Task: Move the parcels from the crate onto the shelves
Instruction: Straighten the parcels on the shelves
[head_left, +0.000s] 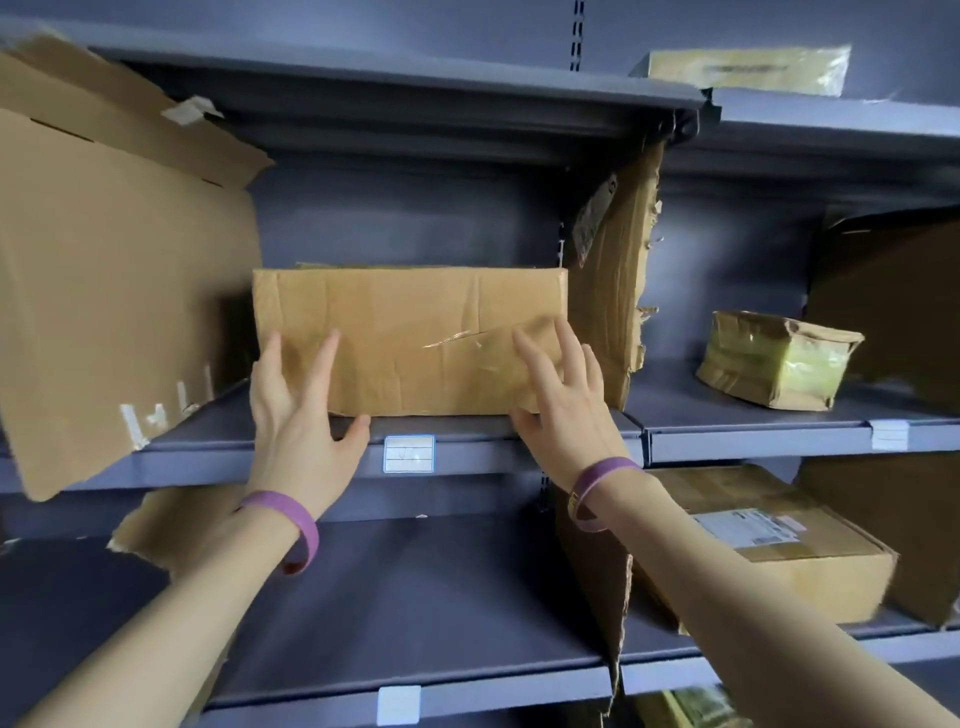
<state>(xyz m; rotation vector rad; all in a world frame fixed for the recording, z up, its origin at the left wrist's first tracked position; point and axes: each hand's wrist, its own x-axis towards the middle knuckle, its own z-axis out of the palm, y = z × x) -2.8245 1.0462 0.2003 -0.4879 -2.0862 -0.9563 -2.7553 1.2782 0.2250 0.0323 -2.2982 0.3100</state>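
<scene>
The brown cardboard parcel (410, 332) sits on the middle shelf (249, 441), its front face close behind that shelf's front lip. Just above the lip, the left grip (296, 415) lies spread open against the parcel's front, fingers straight and clasping nothing. The right grip (566, 410) is likewise splayed flat near the parcel's right end.

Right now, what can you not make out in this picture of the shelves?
Head view only.
Out of frame: the crate.
Too small, blurred: writing on the shelf label.
Blurred: print on the lower box sticker.
Hidden by its own front face: rear of the brown parcel.
Blurred: whether the left hand or right hand touches it.
</scene>
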